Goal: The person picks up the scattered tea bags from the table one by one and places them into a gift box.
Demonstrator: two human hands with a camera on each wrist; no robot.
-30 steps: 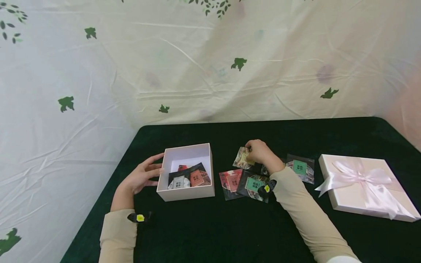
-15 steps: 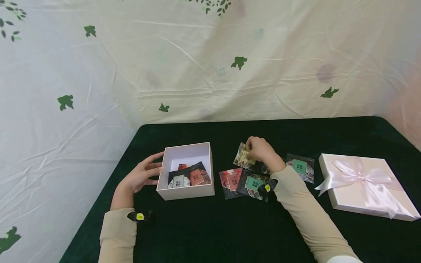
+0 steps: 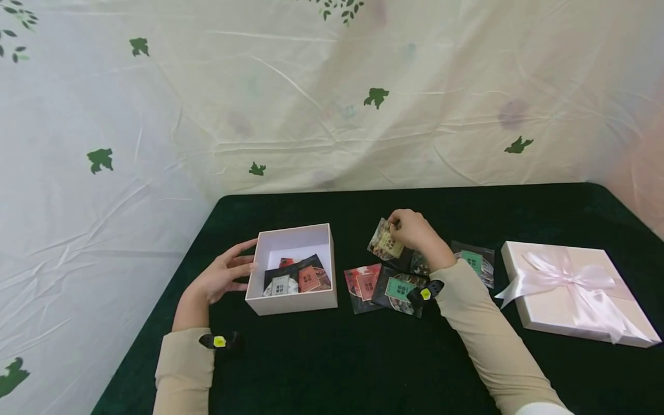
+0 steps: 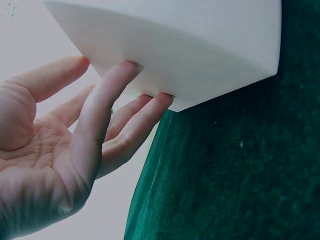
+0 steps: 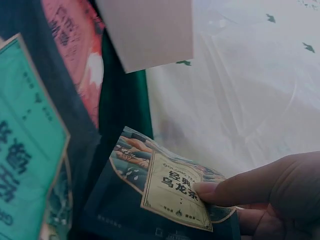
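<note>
The left hand [image 3: 224, 278] lies flat-fingered against the left wall of the open white box [image 3: 292, 269]; the left wrist view shows straight fingertips [image 4: 126, 70] touching the wall, gripping nothing. The box stands on the dark green tabletop [image 3: 332, 357] and holds a few tea packets [image 3: 297, 279], one with a pale label and one with an orange label.

Just right of the box, a red-labelled packet [image 3: 364, 283] and a green-labelled packet [image 3: 399, 289] lie flat, overlapping at their edges.

Behind those two, further from the person and to the right of the box, the right hand [image 3: 413, 233] pinches a packet with a cream label [image 3: 384, 244] between thumb and curled fingers, tilted; whether its lower edge touches the cloth is hard to tell. In the right wrist view one finger [image 5: 235, 187] presses on the label.

Right of that hand, another green-labelled packet [image 3: 474, 262] lies partly hidden by the sleeve.

Furthest from the box, at the right, the pink lid with a satin bow [image 3: 570, 288] rests flat on the tabletop.
</note>
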